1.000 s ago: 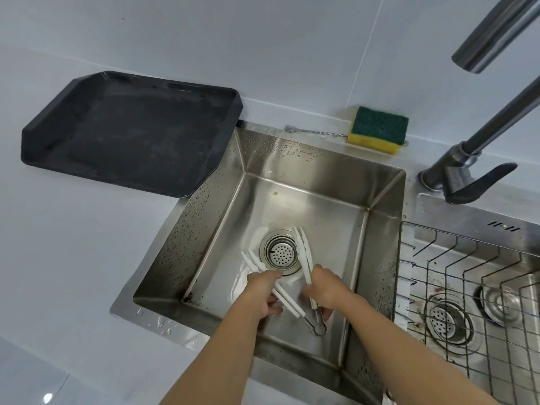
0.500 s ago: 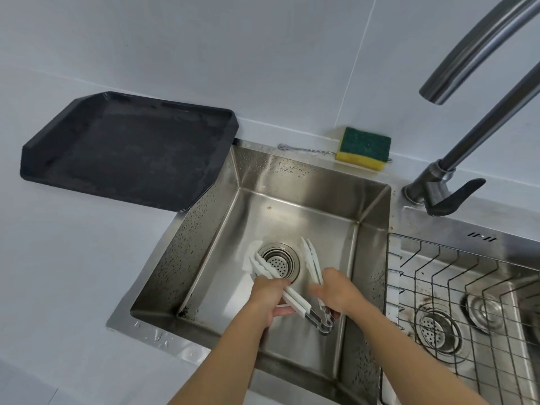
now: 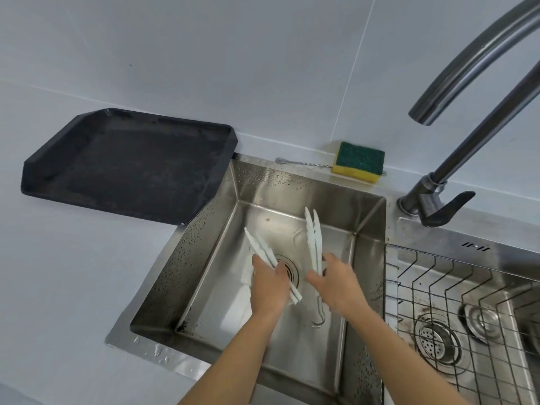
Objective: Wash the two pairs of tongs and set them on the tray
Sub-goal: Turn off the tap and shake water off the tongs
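Note:
Inside the steel sink (image 3: 263, 182) I hold one pair of white tongs in each hand. My left hand (image 3: 270, 285) grips the left tongs (image 3: 260, 247), whose tips point up and to the left, above the drain. My right hand (image 3: 336, 285) grips the right tongs (image 3: 314, 238), which stand nearly upright with the metal loop end (image 3: 318, 320) hanging below my palm. Both pairs are squeezed closed. The black tray (image 3: 125, 162) lies bare on the counter to the left of the sink.
A green and yellow sponge (image 3: 358, 161) sits on the sink's back ledge beside a thin metal rod (image 3: 304, 163). The faucet (image 3: 467, 135) arches over at the right; no water runs. A wire rack (image 3: 455, 302) fills the right basin.
Both hands have lifted the tongs off the sink floor and drawn them apart; the tips now point upward, with the right pair raised higher.

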`<state>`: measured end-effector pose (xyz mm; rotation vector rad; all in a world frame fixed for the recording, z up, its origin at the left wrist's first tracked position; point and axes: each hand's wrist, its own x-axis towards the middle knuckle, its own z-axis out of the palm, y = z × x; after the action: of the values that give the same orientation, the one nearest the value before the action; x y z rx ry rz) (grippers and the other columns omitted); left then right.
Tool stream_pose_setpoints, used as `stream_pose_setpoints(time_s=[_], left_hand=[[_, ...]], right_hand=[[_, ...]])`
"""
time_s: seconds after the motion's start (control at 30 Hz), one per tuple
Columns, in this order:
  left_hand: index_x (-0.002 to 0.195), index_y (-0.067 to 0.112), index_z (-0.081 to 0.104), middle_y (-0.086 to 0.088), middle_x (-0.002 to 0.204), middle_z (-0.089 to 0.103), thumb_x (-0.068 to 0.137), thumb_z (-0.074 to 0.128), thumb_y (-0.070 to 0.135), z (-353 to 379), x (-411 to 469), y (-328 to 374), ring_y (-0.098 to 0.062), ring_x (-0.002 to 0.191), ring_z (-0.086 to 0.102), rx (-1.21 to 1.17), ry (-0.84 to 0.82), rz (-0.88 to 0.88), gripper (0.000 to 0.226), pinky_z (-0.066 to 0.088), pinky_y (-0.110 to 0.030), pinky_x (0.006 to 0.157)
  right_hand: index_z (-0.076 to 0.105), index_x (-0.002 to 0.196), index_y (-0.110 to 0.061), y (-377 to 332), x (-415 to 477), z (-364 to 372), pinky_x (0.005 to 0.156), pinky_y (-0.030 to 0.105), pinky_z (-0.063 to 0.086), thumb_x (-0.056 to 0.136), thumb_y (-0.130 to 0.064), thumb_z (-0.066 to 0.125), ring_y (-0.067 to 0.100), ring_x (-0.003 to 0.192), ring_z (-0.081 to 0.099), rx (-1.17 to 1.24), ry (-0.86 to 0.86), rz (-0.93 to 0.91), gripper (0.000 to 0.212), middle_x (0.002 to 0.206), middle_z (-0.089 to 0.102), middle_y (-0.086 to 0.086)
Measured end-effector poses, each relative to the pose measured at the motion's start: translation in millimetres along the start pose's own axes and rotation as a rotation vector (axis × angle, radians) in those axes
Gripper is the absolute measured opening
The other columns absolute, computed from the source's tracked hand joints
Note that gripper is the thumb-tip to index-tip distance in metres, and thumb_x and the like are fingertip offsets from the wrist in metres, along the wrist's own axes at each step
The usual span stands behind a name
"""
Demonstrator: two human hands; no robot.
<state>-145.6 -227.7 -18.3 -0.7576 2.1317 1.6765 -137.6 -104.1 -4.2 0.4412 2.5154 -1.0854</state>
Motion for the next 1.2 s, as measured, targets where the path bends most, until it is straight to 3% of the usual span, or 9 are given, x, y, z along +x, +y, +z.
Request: stream_pose_setpoints(time_s=[0.13, 0.27, 0.37, 0.53, 0.63, 0.7, 0.87, 1.07, 1.2], left_hand=[[0.099, 0.000, 0.047, -0.011, 0.047, 0.061, 0.094, 0.037, 0.005, -2.5, -2.4, -10.3, -0.022, 0.052, 0.057, 0.035, -0.177, -0.416, 0.012, 0.053, -0.032, 0.048], [0.114, 0.008, 0.039, -0.006, 0.079, 0.056, 0.094, 0.042, 0.008, -5.1, 2.3, -9.0, -0.016, 0.064, 0.057, -0.065, -0.050, -0.098, 0.020, 0.050, -0.028, 0.049], [0.118, 0.015, 0.040, 0.000, 0.089, 0.058, 0.095, 0.045, 0.013, -7.8, 8.4, -11.3, -0.008, 0.073, 0.059, -0.068, -0.063, 0.079, 0.024, 0.047, -0.013, 0.045], [0.096, 0.000, 0.055, -0.011, 0.062, 0.063, 0.094, 0.042, 0.007, -11.4, 11.5, -23.6, -0.020, 0.054, 0.061, 0.003, -0.290, -0.419, 0.015, 0.057, -0.030, 0.052], [0.101, -0.001, 0.052, -0.013, 0.068, 0.061, 0.096, 0.044, 0.010, -13.8, 14.5, -20.6, -0.023, 0.053, 0.059, -0.050, -0.198, -0.209, 0.014, 0.048, -0.023, 0.036], [0.108, 0.006, 0.047, -0.014, 0.079, 0.059, 0.096, 0.045, 0.012, -14.0, 15.3, -17.0, -0.024, 0.060, 0.059, -0.061, -0.157, -0.106, 0.014, 0.047, -0.023, 0.037], [0.107, 0.002, 0.053, -0.011, 0.072, 0.062, 0.095, 0.049, 0.016, -25.8, 13.7, -18.8, -0.020, 0.057, 0.061, 0.110, -0.333, -0.350, 0.019, 0.055, -0.028, 0.047], [0.108, 0.004, 0.053, -0.015, 0.091, 0.064, 0.093, 0.053, 0.016, -31.0, 11.7, -7.2, -0.022, 0.067, 0.063, 0.017, -0.320, -0.237, 0.019, 0.056, -0.030, 0.053], [0.097, 0.008, 0.053, -0.011, 0.083, 0.064, 0.094, 0.053, 0.015, -33.7, 8.8, 9.1, -0.021, 0.066, 0.064, -0.022, -0.279, -0.151, 0.007, 0.056, -0.030, 0.050]], right_hand=[[0.051, 0.079, -0.004, 4.9, -3.4, 16.7, 0.035, 0.021, 0.041, 0.082, -0.017, 0.057, 0.019, 0.038, 0.052, -0.045, -0.191, 0.193, 0.015, 0.055, 0.058, 0.009], [0.052, 0.090, -0.003, 4.8, -2.2, 17.3, 0.041, 0.028, 0.045, 0.082, -0.021, 0.056, 0.020, 0.046, 0.050, 0.018, -0.029, 0.090, 0.019, 0.066, 0.055, 0.009], [0.052, 0.093, -0.010, 4.6, -1.3, 16.3, 0.046, 0.030, 0.044, 0.083, -0.021, 0.056, 0.017, 0.047, 0.044, 0.090, 0.057, 0.032, 0.016, 0.064, 0.052, 0.006], [0.051, 0.066, -0.003, 4.1, -5.9, 22.8, 0.035, 0.024, 0.036, 0.080, -0.013, 0.060, 0.017, 0.032, 0.044, 0.151, -0.145, 0.277, 0.019, 0.046, 0.051, 0.008], [0.054, 0.088, 0.001, 0.7, -8.2, 24.7, 0.040, 0.027, 0.041, 0.082, -0.019, 0.056, 0.018, 0.040, 0.047, 0.084, -0.034, 0.176, 0.022, 0.061, 0.055, 0.010], [0.050, 0.094, 0.001, -0.5, -10.6, 26.0, 0.042, 0.029, 0.039, 0.083, -0.020, 0.055, 0.019, 0.046, 0.043, 0.103, 0.031, 0.134, 0.024, 0.064, 0.050, 0.009], [0.050, 0.067, -0.003, 3.5, -21.0, 30.5, 0.036, 0.023, 0.037, 0.085, -0.010, 0.058, 0.012, 0.025, 0.041, 0.247, -0.104, 0.323, 0.022, 0.035, 0.048, 0.002], [0.052, 0.068, -0.004, -2.5, -28.4, 26.7, 0.037, 0.026, 0.039, 0.087, -0.011, 0.055, 0.015, 0.029, 0.042, 0.284, -0.019, 0.237, 0.020, 0.045, 0.050, 0.007], [0.056, 0.079, -0.001, -9.5, -24.4, 19.1, 0.036, 0.026, 0.039, 0.085, -0.012, 0.054, 0.012, 0.028, 0.041, 0.269, 0.039, 0.152, 0.012, 0.047, 0.051, 0.006]])
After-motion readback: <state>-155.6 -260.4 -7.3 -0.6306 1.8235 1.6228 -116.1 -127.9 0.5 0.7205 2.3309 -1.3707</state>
